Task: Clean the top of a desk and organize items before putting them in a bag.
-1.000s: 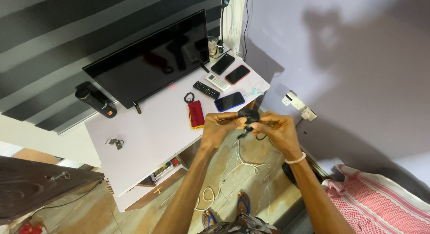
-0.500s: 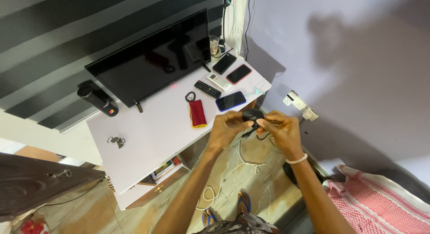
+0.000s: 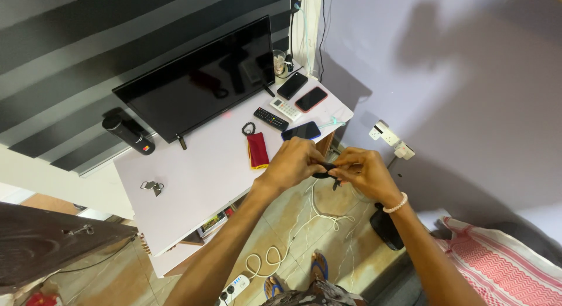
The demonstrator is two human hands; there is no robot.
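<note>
Both hands lower now, drawn together off the white table's (image 3: 193, 183) edge: left hand (image 3: 293, 162) and right hand (image 3: 363, 174) pinching a small black coiled cable (image 3: 325, 168), flatter than a moment ago.

Hands close in over the black coil

The left hand (image 3: 294, 162) has slid right, now hiding most of the black cable coil (image 3: 325, 167); the right hand (image 3: 363, 172) has dropped slightly; a white power strip (image 3: 233, 286) has come into view below.

Home bedroom: television (image 3: 202, 83), bedding (image 3: 497, 265)
</note>
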